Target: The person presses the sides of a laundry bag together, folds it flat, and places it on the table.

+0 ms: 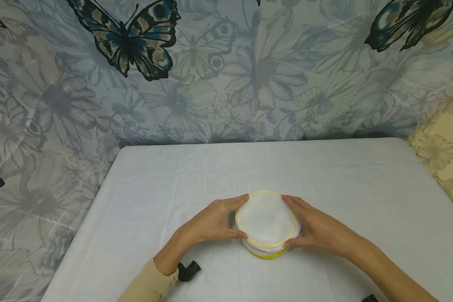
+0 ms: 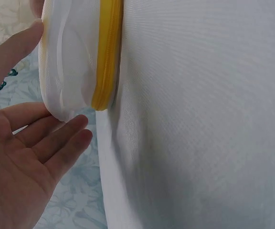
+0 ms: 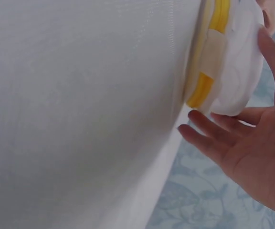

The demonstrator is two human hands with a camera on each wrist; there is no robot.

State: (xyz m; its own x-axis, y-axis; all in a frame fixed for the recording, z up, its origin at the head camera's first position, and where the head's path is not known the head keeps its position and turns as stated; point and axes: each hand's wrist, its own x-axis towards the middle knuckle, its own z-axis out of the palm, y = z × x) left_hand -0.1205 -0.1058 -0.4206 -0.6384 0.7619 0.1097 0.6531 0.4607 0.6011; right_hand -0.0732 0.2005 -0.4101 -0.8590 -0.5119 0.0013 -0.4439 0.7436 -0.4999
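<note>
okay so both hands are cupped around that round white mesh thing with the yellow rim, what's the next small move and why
Probably close both hands a little tighter on the white mesh disc and lift it slightly off the table. The left hand and right hand flank it with fairly straight fingers, touching its edges rather than gripping. Its folded layers look loose above the yellow zipper band, so a firmer hold should keep them together.

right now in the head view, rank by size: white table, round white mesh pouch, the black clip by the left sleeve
1. white cloth-covered table
2. round white mesh pouch with yellow rim
3. small black clip
</note>
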